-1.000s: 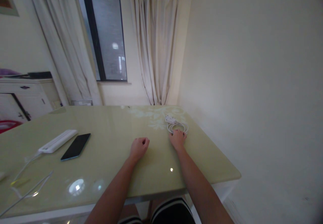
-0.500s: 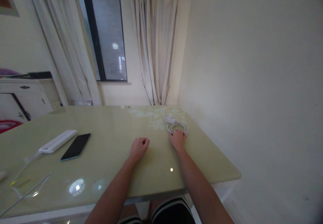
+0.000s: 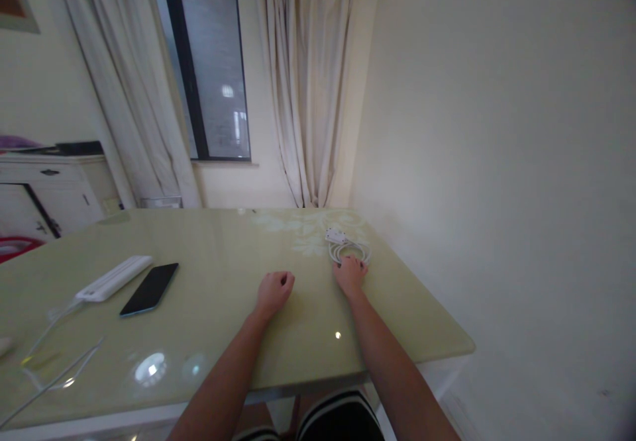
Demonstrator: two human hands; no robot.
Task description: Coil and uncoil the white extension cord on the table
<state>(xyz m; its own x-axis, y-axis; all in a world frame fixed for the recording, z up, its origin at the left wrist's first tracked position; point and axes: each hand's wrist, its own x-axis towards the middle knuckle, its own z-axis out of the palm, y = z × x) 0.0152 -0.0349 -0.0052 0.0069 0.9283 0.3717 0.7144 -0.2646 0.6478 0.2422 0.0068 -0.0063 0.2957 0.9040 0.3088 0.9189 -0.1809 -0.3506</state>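
Fingers [image 3: 356, 264] of the right hand [image 3: 350, 275] lie bent at the near edge of a coiled white cable [image 3: 350, 250], touching its nearest loops. Whether they pinch the cord or only rest against it cannot be told from this view. The right hand sits palm down on the table [image 3: 223, 242], toward its far right side. At the far end of the coil lies a small white plug block [image 3: 336, 234], on a pale flower pattern printed in the table top.

The left hand [image 3: 273, 290] is curled into a loose fist, its fingers [image 3: 284, 280] folded in on nothing, and it rests on the glossy pale green surface a little to the left of the right hand, apart from the cable. Both bare forearms reach in from the near edge, above dark shorts with white stripes.

Well apart on the left side of the table lie a black phone [image 3: 150, 288], face up, and just beside it a white power strip [image 3: 114, 277] whose cord trails toward the near left corner. Behind the table hang cream curtains [image 3: 308, 97] on either side of a dark-framed window [image 3: 211, 70], and a white cabinet [image 3: 50, 193] stands at the left.
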